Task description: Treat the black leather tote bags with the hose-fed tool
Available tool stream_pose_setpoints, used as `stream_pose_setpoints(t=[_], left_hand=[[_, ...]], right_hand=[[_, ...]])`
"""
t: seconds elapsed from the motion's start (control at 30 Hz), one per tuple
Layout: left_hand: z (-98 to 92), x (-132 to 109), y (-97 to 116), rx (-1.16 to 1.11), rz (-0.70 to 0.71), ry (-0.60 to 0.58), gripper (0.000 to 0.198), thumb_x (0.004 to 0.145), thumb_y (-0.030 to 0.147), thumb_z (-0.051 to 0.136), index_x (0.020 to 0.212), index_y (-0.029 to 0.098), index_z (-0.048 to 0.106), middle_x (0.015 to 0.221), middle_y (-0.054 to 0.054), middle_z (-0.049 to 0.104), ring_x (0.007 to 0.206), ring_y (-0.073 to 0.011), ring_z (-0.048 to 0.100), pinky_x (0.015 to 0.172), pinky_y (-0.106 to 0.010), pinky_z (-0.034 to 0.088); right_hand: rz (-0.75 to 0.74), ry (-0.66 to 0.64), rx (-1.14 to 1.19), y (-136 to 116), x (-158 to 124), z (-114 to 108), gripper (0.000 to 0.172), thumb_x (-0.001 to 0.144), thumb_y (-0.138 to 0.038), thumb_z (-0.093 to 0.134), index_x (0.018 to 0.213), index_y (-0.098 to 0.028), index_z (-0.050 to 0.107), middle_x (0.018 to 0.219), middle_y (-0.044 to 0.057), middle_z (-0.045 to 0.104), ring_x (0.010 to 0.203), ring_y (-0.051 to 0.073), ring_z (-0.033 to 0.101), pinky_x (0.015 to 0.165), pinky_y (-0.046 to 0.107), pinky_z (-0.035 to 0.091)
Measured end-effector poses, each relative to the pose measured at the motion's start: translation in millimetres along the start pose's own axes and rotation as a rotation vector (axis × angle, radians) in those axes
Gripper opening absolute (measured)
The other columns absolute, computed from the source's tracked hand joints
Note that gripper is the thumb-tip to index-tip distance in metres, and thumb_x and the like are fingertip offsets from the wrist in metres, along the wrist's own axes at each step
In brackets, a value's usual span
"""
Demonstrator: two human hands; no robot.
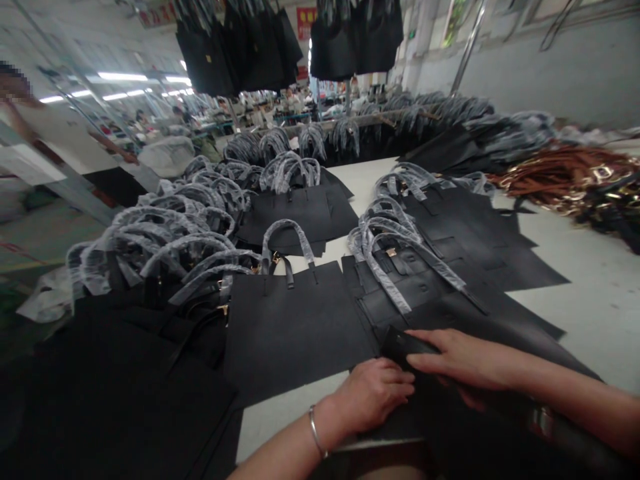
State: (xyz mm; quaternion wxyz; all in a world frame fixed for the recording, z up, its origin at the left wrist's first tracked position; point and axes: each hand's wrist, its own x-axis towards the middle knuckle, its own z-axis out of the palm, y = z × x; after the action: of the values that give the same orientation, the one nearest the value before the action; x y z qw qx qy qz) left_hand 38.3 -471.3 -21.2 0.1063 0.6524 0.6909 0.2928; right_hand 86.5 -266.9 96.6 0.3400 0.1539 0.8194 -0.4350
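At the front edge of the table, my right hand (pixel 465 360) grips a folded edge of a black leather panel (pixel 397 343), thumb on top. My left hand (pixel 375 393) is beside it, fingers curled against the same dark piece; their tips are partly hidden. The panel's lower part merges into the dark below. Just beyond my hands lies a stack of black bag panels with plastic-wrapped handles (pixel 387 253) and a gold-coloured clasp (pixel 391 252). To the left, a flat black bag panel (pixel 300 327) lies with its wrapped handle (pixel 287 230) pointing away from me.
Piles of black panels with wrapped handles (pixel 165 233) cover the left side. Brown straps with gold buckles (pixel 565 177) are heaped at the right on the pale table (pixel 600 307). Black bag pieces (pixel 355 40) hang overhead. A person (pixel 65 133) stands at far left.
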Motion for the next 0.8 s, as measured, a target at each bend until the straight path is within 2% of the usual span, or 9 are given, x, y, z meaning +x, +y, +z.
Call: stream_pose_setpoints(t=[0.17,0.37,0.5,0.57,0.67,0.73,0.8], left_hand=[[-1.3,0.4,-0.9,0.044,-0.038,0.013,0.023,0.096,0.023,0.047,0.111,0.023,0.064,0.122,-0.003,0.065,0.111,-0.0172,0.057,0.095,-0.029,0.045],[-4.8,0.8,0.8,0.050,-0.018,-0.003,0.023,0.095,0.020,0.047,0.110,0.023,0.064,0.124,-0.001,0.064,0.113,-0.0172,0.056,0.096,-0.029,0.044],[-5.2,2.0,-0.3,0.047,-0.001,-0.005,0.022,0.092,0.017,0.050,0.108,0.021,0.064,0.124,0.000,0.064,0.112,-0.0180,0.056,0.096,-0.030,0.044],[-4.6,1.8,-0.2,0.045,-0.015,0.008,0.023,0.092,0.017,0.050,0.109,0.022,0.064,0.123,0.000,0.065,0.111,-0.0182,0.056,0.093,-0.029,0.045],[-3.2,-0.4,0.4,0.031,-0.056,0.023,0.026,0.093,0.018,0.049,0.113,0.024,0.064,0.124,-0.001,0.065,0.109,-0.0182,0.057,0.089,-0.029,0.047],[-2.5,-2.3,0.3,0.012,-0.064,0.026,0.027,0.092,0.018,0.049,0.114,0.024,0.064,0.123,-0.001,0.065,0.109,-0.0184,0.057,0.089,-0.029,0.047],[-2.2,-2.7,-0.9,-0.028,-0.054,0.038,0.026,0.090,0.020,0.052,0.113,0.024,0.064,0.122,-0.001,0.065,0.109,-0.0185,0.057,0.090,-0.030,0.047]], right_hand=[[-0.015,-0.023,-0.029,-25.1,14.1,-3.7,0.070,0.091,-0.041,0.052,0.150,-0.011,0.030,0.065,-0.001,0.062,0.033,0.012,0.055,0.031,0.019,0.041],[0.015,-0.056,-0.092,-23.6,12.8,-8.6,0.067,0.092,-0.039,0.052,0.148,-0.008,0.032,0.062,-0.001,0.060,0.033,0.013,0.056,0.031,0.021,0.044],[-0.031,-0.055,-0.100,-34.3,22.9,-5.1,0.061,0.092,-0.041,0.051,0.144,-0.011,0.038,0.063,0.000,0.061,0.032,0.013,0.055,0.030,0.020,0.042],[-0.066,0.000,-0.107,-41.0,28.8,-7.1,0.059,0.092,-0.042,0.052,0.142,-0.012,0.043,0.063,0.000,0.061,0.033,0.013,0.055,0.031,0.020,0.041],[-0.118,0.209,-0.108,-40.1,30.7,-19.5,0.059,0.093,-0.044,0.053,0.143,-0.014,0.044,0.063,0.000,0.061,0.037,0.014,0.058,0.034,0.020,0.042],[-0.123,0.292,-0.065,-29.2,24.8,-30.3,0.061,0.093,-0.046,0.051,0.146,-0.018,0.040,0.063,-0.001,0.060,0.038,0.015,0.059,0.034,0.020,0.043],[-0.100,0.281,-0.027,-10.6,13.3,-37.5,0.064,0.092,-0.047,0.052,0.149,-0.022,0.037,0.063,-0.002,0.060,0.039,0.015,0.060,0.034,0.021,0.043]])
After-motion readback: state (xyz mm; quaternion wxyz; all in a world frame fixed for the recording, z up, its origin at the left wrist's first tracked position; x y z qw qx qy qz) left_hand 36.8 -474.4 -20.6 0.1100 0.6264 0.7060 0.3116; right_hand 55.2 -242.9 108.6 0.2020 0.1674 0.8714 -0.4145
